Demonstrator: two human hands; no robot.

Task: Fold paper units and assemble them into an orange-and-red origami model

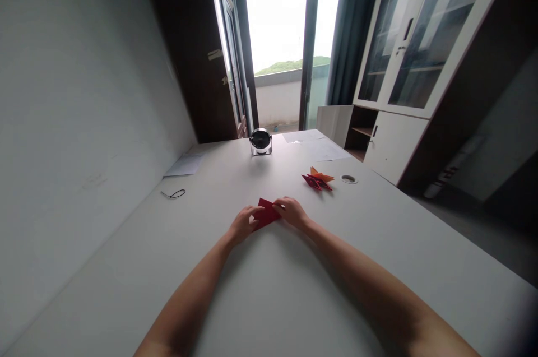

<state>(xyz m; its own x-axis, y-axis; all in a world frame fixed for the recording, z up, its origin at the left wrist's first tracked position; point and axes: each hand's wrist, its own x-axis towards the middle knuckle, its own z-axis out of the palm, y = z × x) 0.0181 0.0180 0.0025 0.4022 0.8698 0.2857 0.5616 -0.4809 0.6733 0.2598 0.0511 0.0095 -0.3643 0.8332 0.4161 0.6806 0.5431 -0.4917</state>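
Note:
A folded piece of red paper (266, 213) lies on the white table (294, 290) straight ahead of me. My left hand (243, 224) rests on its left side, fingers curled and pressing on the paper's edge. Against the paper's right corner sits my right hand (292, 212), fingers bent down and pinching it. Both forearms stretch over the table toward it. Further back on the right lie folded red and orange paper shapes (318, 179).
A small round desk fan (260, 141) stands at the far middle of the table. White sheets (185, 165) lie at the far left and far right. A black loop of cord (175, 194) lies on the left. A cable hole (348, 179) sits near the right edge. Cabinets stand beyond.

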